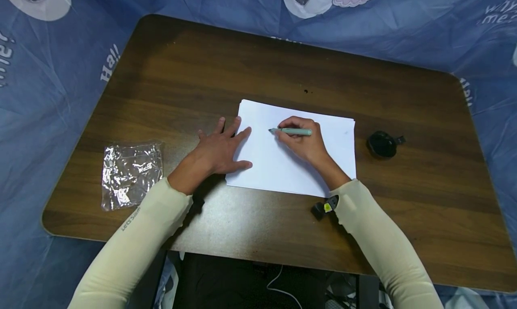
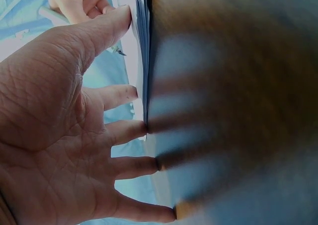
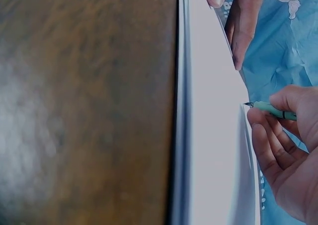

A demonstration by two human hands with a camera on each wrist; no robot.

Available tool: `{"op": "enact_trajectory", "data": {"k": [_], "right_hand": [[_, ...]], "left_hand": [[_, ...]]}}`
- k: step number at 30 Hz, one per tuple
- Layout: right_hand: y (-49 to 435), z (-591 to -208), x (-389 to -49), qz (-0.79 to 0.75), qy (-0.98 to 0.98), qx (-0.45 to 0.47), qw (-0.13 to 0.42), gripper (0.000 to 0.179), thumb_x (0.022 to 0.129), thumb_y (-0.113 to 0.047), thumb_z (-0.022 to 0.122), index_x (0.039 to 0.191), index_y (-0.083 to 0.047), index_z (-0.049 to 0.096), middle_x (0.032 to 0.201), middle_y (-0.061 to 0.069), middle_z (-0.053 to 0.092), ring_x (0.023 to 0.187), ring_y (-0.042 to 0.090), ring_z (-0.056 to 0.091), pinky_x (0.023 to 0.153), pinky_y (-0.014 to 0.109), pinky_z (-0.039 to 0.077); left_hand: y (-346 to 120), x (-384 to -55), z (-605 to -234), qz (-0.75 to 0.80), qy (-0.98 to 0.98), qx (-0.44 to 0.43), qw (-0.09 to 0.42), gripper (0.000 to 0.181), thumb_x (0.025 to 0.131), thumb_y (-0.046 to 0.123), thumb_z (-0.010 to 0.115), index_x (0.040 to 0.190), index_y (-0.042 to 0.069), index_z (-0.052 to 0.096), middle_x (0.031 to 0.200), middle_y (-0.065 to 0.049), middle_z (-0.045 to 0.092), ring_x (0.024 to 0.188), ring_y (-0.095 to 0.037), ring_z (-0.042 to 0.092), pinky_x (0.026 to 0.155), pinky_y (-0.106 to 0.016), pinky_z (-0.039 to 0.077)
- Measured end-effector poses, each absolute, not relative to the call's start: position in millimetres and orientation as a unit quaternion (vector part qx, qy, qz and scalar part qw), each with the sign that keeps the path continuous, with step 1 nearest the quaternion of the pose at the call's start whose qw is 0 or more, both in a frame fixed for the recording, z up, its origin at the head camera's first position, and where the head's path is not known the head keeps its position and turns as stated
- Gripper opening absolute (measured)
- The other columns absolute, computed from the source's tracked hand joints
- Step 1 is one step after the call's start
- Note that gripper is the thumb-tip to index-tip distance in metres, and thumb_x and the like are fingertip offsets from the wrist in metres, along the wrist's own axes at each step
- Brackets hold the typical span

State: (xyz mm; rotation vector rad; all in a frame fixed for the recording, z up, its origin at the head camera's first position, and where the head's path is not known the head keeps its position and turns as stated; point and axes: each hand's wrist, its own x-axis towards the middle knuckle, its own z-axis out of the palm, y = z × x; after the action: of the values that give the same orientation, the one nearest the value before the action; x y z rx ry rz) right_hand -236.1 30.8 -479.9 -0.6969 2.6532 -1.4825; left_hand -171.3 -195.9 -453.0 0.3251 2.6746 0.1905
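A stack of white paper (image 1: pixel 258 165) lies on the brown table. My left hand (image 1: pixel 220 152) is spread over its left edge, with the thumb and some fingertips on the paper and the others on the wood. In the left wrist view the fingers of the left hand (image 2: pixel 74 135) are straight and apart. My right hand (image 1: pixel 303 138) pinches a mint-green fountain pen (image 1: pixel 296 131) above the middle of the sheet. In the right wrist view the dark nib of the fountain pen (image 3: pixel 266 108) points at the paper (image 3: pixel 213 135), at or very near its surface.
Left of the paper lies a clear plastic sleeve (image 1: pixel 131 174). A small dark round container (image 1: pixel 382 144) with a tab stands to the right. Tiny dark specks (image 1: pixel 306 91) are on the table (image 1: pixel 226 62) behind the paper. Blue printed fabric (image 1: pixel 242 8) surrounds the table.
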Motion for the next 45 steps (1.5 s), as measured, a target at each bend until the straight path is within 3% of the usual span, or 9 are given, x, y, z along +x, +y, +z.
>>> {"op": "enact_trajectory", "data": {"k": [45], "right_hand": [[39.9, -476.8, -234.0, -0.480, 0.855, -0.194, 0.027, 0.012, 0.080, -0.016, 0.075, 0.088, -0.007, 0.072, 0.077, 0.002, 0.069, 0.060, 0.014, 0.055, 0.051, 0.020, 0.042]], "left_hand": [[-196.8, -169.9, -451.5, 0.079, 0.966, 0.121, 0.215, 0.090, 0.083, 0.065, 0.053, 0.152, 0.026, 0.010, 0.157, -0.008, -0.003, 0.140, -0.041, -0.002, 0.092, -0.076, 0.017]]}}
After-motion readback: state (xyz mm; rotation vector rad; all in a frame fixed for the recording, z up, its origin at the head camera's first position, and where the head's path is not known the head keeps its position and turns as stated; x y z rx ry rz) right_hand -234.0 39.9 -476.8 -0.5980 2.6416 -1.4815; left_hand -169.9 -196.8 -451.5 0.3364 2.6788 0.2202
